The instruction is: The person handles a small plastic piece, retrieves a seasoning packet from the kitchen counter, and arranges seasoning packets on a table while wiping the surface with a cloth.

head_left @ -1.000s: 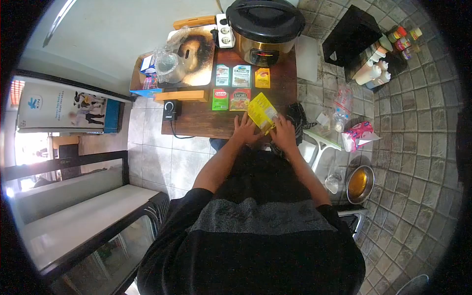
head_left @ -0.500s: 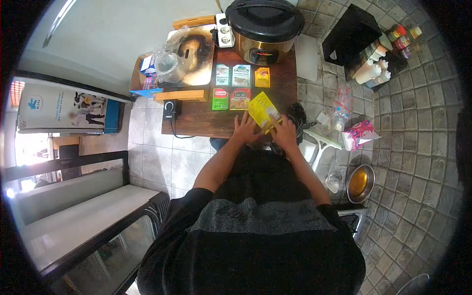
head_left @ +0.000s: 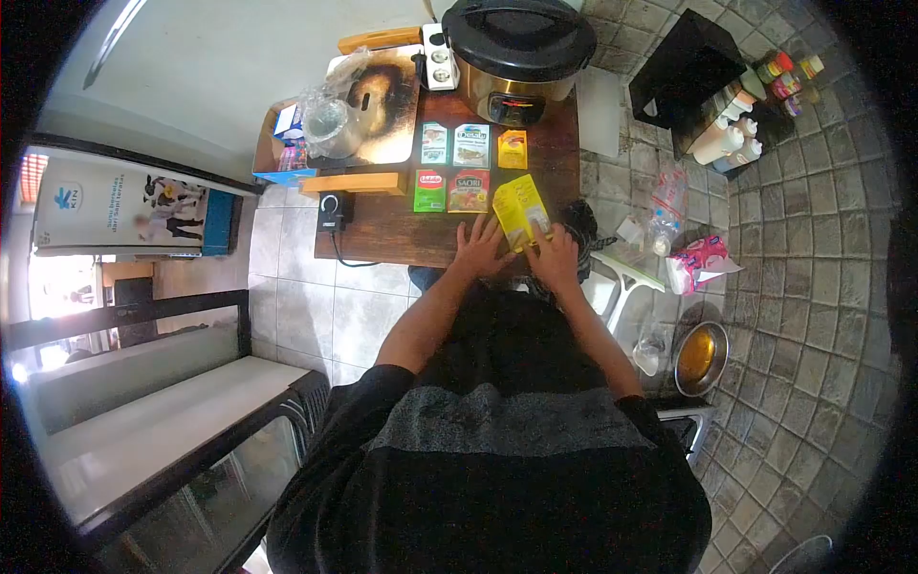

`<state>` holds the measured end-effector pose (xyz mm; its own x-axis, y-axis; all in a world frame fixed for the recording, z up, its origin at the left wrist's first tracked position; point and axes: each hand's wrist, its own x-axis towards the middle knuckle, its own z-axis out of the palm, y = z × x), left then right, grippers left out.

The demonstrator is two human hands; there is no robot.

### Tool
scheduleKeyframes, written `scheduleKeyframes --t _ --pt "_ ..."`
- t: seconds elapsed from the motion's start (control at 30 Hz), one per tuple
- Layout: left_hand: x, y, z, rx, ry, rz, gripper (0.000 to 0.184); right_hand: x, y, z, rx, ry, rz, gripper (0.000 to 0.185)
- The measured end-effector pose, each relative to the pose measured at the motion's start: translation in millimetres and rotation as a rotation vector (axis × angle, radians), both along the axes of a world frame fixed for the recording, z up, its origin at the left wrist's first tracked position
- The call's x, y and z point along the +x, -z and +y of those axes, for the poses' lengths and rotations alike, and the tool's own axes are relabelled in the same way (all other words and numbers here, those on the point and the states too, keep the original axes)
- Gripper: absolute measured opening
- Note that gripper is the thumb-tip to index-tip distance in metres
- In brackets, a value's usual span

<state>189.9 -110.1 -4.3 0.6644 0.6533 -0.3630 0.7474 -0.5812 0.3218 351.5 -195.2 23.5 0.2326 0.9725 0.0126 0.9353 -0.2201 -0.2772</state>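
A yellow sachet [head_left: 521, 206] with printing lies tilted near the front edge of the wooden table [head_left: 382, 234]. My right hand [head_left: 555, 256] rests over its lower part, fingers stretched out onto it. To the sachet's left, my left hand [head_left: 480, 249] lies on the table with fingers spread, the tips near the sachet's lower left edge. Beyond lie a green sachet [head_left: 429, 193] and a red Saori sachet [head_left: 469, 194]. Farther back is a row with a pale teal sachet [head_left: 433, 145], a white and teal sachet [head_left: 471, 148] and a small orange-yellow sachet [head_left: 513, 149].
A large rice cooker [head_left: 517, 62] stands at the table's back beside a power strip [head_left: 440, 59]. On the left are a scorched board [head_left: 392, 120] and a plastic-wrapped container [head_left: 331, 129]. A pan with oil [head_left: 702, 358] and a pink tissue pack [head_left: 695, 264] are at right.
The yellow sachet has shifted slightly right and turned more upright. Both hands stay close to where they were, the right still on the sachet.
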Motion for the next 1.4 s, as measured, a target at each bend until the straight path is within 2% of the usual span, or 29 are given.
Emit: scheduleKeyframes --t 0.7,1.2,1.3,1.37,1.4 --pt "-1.7 4.4 -1.0 0.057 -0.020 -0.066 0.094 5.0 8.5 0.2 0.042 0.031 0.028 0.052" --pt "-1.8 3.0 -0.5 0.039 -0.031 -0.083 0.083 7.2 3.9 -1.2 0.134 0.026 0.048 0.041" --pt "-0.3 3.0 -1.1 0.054 -0.026 -0.039 0.078 10.0 4.5 1.8 0.010 0.039 0.174 0.038" --pt "0.2 5.0 -0.8 0.058 -0.039 -0.057 0.072 20.9 21.3 6.9 0.345 0.149 0.360 0.031" --pt "0.1 7.6 -1.5 0.062 -0.041 -0.060 0.072 27.0 20.3 10.2 0.348 0.147 0.358 0.031"
